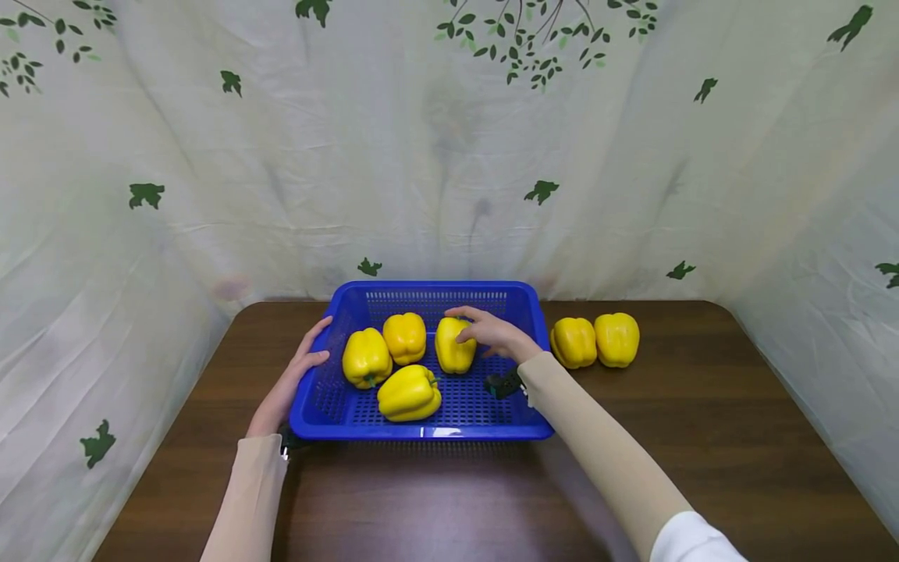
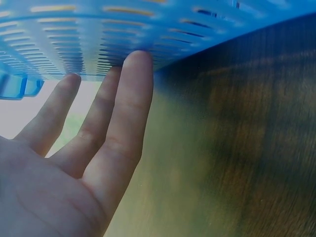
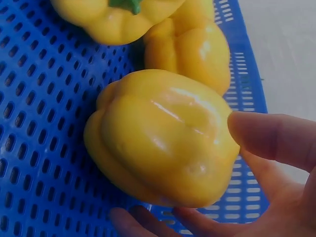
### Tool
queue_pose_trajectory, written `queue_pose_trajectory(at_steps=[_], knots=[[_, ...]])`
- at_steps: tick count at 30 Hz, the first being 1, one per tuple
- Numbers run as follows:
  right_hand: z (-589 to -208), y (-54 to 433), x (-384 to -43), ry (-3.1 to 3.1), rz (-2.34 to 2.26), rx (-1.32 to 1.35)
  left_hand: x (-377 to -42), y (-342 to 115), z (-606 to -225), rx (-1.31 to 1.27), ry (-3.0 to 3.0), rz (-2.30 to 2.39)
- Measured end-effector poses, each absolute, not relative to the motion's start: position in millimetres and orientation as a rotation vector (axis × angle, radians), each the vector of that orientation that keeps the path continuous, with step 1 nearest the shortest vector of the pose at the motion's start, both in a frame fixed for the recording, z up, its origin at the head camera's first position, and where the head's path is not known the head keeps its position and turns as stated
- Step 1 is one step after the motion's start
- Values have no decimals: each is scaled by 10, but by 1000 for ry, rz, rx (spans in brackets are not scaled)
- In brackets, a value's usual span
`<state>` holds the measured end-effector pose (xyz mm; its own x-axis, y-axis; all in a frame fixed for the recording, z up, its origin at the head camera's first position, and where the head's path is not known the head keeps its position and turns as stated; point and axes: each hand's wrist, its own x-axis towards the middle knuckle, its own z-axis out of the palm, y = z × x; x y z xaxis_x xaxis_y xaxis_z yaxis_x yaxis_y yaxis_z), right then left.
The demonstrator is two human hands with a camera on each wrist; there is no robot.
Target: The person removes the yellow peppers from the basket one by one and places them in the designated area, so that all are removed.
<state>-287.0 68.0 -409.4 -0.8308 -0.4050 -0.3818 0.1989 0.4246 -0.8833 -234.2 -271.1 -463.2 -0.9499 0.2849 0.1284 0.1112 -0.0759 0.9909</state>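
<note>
Head view is taken as the reference, with 12 o'clock toward the far edge of the table (image 1: 702,414). A yellow pepper (image 1: 450,353) is spanned by the thumb and fingers of the right hand (image 1: 493,332) inside the blue basket (image 1: 351,432); how firmly it is gripped cannot be told. The left hand (image 1: 291,382) is held with fingers extended against the basket's 9 o'clock side, nothing being grasped by it.

For sound handling, it is judged that the pepper should be kept low and its base seated flat on the basket floor before any pressure is eased. Thumb and fingers should then be parted evenly, so that no roll is given to the smooth, rounded skin. The basket is best steadied by light contact only, as its wall could be shifted by a hard push.

Relative to the right hand, the spanned pepper is found between 8 and 9 o'clock, within the fingers' reach. From that pepper, the back pepper (image 1: 405,337) is noted just beside it at 9 o'clock, the left pepper (image 1: 365,355) beyond, and the front pepper (image 1: 406,396) between 7 and 8. Outside, two table peppers (image 1: 573,345) are noted near 3 o'clock.
</note>
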Motion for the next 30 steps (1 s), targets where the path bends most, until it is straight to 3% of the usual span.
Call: queue_pose_trajectory(at_steps=[30], knots=[[-4055, 679, -2817, 2078, -1487, -266, -2341, -2706, -4639, 464, 2003, 2215]])
